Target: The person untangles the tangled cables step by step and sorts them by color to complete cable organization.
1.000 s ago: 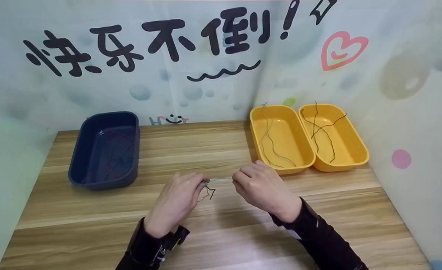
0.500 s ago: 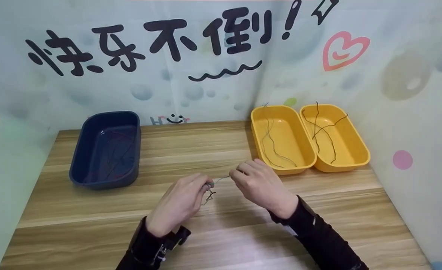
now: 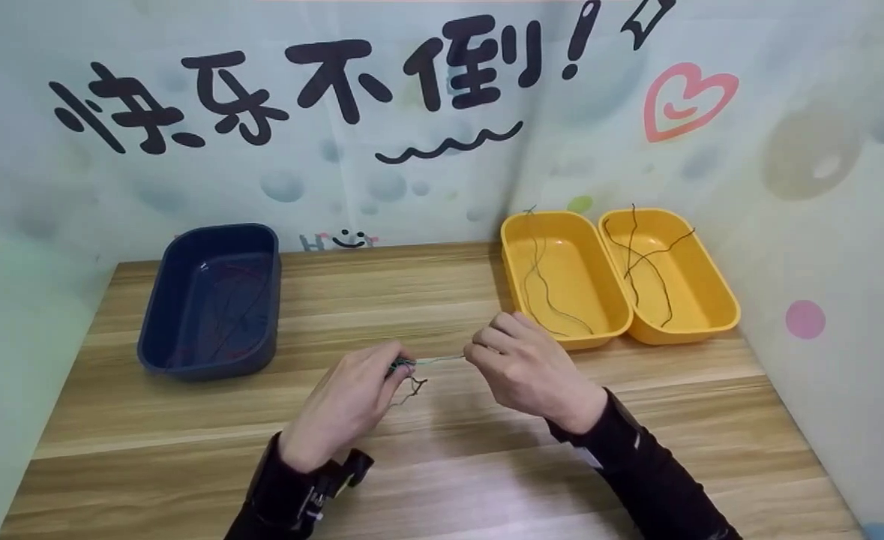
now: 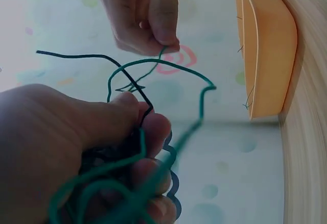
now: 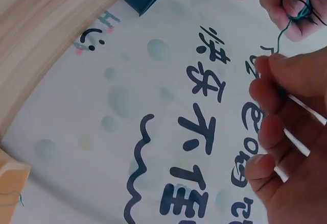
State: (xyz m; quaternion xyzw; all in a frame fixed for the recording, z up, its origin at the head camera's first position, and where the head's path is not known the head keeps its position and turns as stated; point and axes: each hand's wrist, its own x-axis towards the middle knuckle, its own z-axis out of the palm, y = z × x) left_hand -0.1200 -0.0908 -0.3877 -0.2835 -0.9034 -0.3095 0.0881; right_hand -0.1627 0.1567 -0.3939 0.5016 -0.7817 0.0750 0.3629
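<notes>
Over the middle of the table, my left hand (image 3: pixel 344 397) holds a small tangle of thin green and black wires between thumb and curled fingers. In the left wrist view, loops of green wire (image 4: pixel 153 60) rise above the thumb, and the black wire (image 4: pixel 76 56) sticks out to the left with a bent end. My right hand (image 3: pixel 531 367), in front of the near yellow bin, pinches one green strand (image 3: pixel 438 359) between thumb and forefinger. That strand runs nearly straight across the gap between the two hands. The core of the tangle is hidden inside the left hand.
Side by side at the back right stand two yellow bins, the left one (image 3: pixel 513 259) with thin grey-green wires, the right one (image 3: pixel 730 304) with dark wires. A dark blue bin (image 3: pixel 149 322) with reddish and dark wires stands at the left on the wooden table (image 3: pixel 382 292).
The hands came slightly closer and the strand slackened, then they moved apart and it straightened. My left hand has shifted a little left; the bins have stayed in place.
</notes>
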